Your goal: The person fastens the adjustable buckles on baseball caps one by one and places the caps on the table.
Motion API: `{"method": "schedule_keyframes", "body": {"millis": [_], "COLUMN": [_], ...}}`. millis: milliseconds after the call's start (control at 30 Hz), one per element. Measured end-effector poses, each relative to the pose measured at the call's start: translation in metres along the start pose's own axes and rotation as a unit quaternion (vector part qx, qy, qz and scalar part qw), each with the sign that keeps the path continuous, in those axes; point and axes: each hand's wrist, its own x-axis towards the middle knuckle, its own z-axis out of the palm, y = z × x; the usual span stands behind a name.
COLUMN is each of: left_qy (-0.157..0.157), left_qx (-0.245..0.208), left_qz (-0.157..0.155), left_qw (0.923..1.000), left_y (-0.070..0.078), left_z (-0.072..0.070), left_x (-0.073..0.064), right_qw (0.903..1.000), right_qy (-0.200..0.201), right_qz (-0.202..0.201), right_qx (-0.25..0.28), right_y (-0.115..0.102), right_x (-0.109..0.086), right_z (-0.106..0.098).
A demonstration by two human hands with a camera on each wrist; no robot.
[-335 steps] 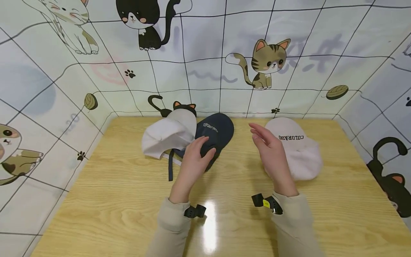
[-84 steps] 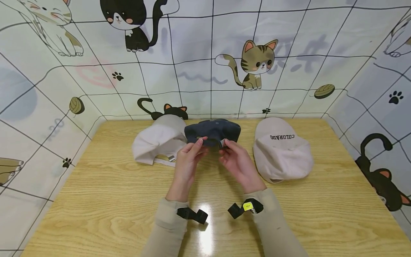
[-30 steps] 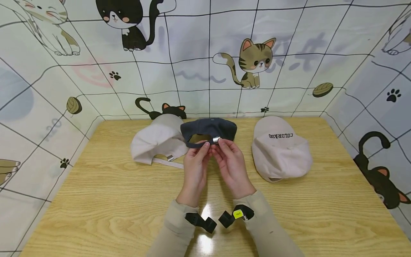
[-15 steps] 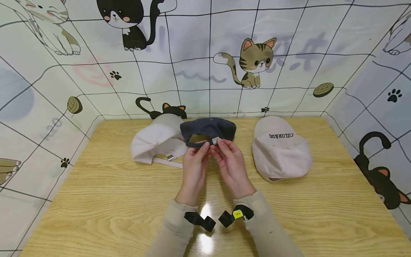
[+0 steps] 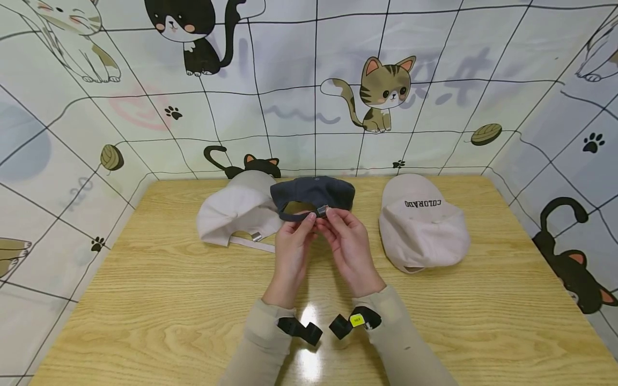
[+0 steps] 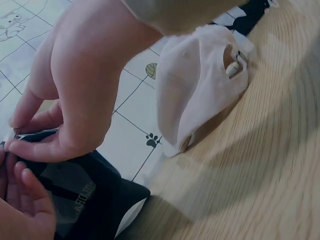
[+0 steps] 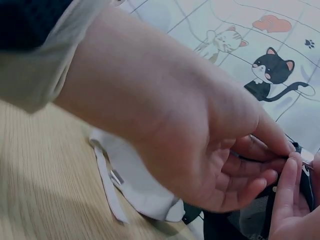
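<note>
A navy cap (image 5: 314, 190) is held up at the middle of the table's far side, its back opening towards me. My left hand (image 5: 292, 254) pinches the cap's strap between thumb and fingers. Beside the metal buckle (image 5: 322, 210), my right hand (image 5: 350, 252) pinches the strap from the other side; the fingertips of both hands nearly meet. In the left wrist view the navy cap (image 6: 85, 195) hangs below the hands. The right wrist view shows the buckle (image 7: 306, 156) at the fingertips, where the strap's end is partly hidden by fingers.
Left of the navy cap lies a white cap (image 5: 236, 212), its strap unfastened and its own buckle showing. A pale pink cap (image 5: 422, 230) lettered COLORADO lies to the right. A cat-print cloth (image 5: 289, 107) stands behind the wooden table (image 5: 169, 321).
Earlier my hands hovered apart above the caps; later they held the navy strap's two sides separately. They have since come together at the buckle. In the last second almost nothing moved.
</note>
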Motion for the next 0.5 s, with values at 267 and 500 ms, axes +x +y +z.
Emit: {"method": "schedule_keyframes", "body": {"millis": [267,500], "left_qy": [-0.006,-0.009], "left_qx": [-0.059,-0.075], "left_qz": [-0.018,-0.054], "left_qw": [0.9981,0.9956], "left_y": [0.0001,-0.0003], "left_z": [-0.0016,-0.0032], "left_x": [0.0010,0.0016], "right_qw": [0.9993,0.9989], "right_qy": [-0.020,-0.045], "right_qz": [-0.028,-0.016], "right_qx": [-0.016,0.006], "right_y": [0.0012,0.0007], "right_x": [-0.0030,-0.0017], "right_z": [0.0034,0.0002]}}
